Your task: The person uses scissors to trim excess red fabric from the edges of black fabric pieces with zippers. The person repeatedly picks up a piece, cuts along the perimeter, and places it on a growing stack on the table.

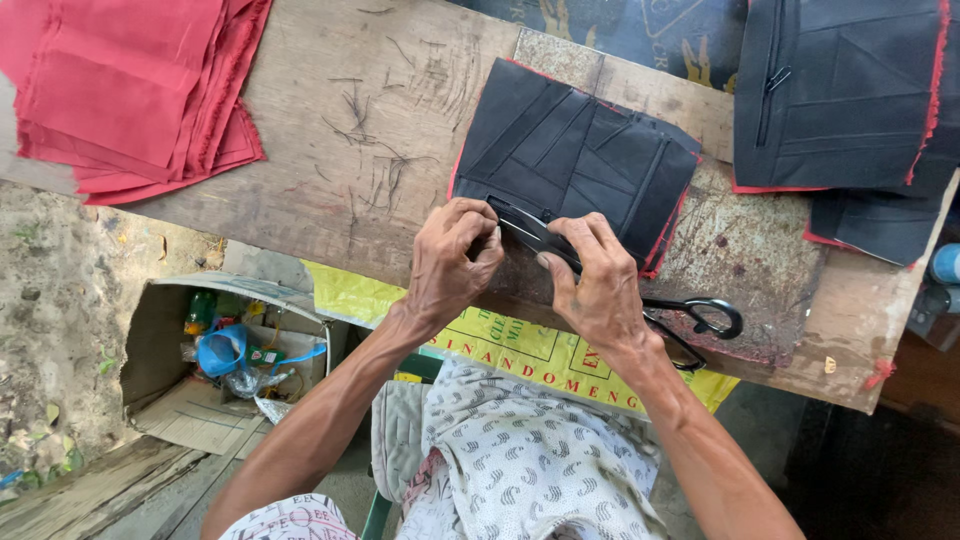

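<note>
So, working outward from the hands:

Left hand (pixel 452 262): fingers curled in tight, pinching the near edge of the black stitched panel (pixel 575 160), right by the slot opening.

Right hand (pixel 597 283): fingers pressed down on the same near edge, just beside the left hand. Whether it's gripping the scissors or only resting over them, I can't tell.

Scissors (pixel 640 295): black, lying flat, long axis running diagonally. Blades point up-left toward the left hand, handle loops sit down-right past the right wrist, near the table edge.

Black stitched panel: flat on the wooden table (pixel 330 170), roughly rectangular and turned a bit, long side running from upper left to lower right, red lining peeking out along its edges.

Other black panels (pixel 840 95): a stack at the far right corner, well apart from the hands (also edged in red).

Red cloth pile (pixel 130 90): folded pieces at the far left of the table.

Under the table: a yellow printed sack (pixel 520 355) hanging along the edge, and a cardboard box (pixel 220 360) of odds and ends on the ground to the left.
</note>
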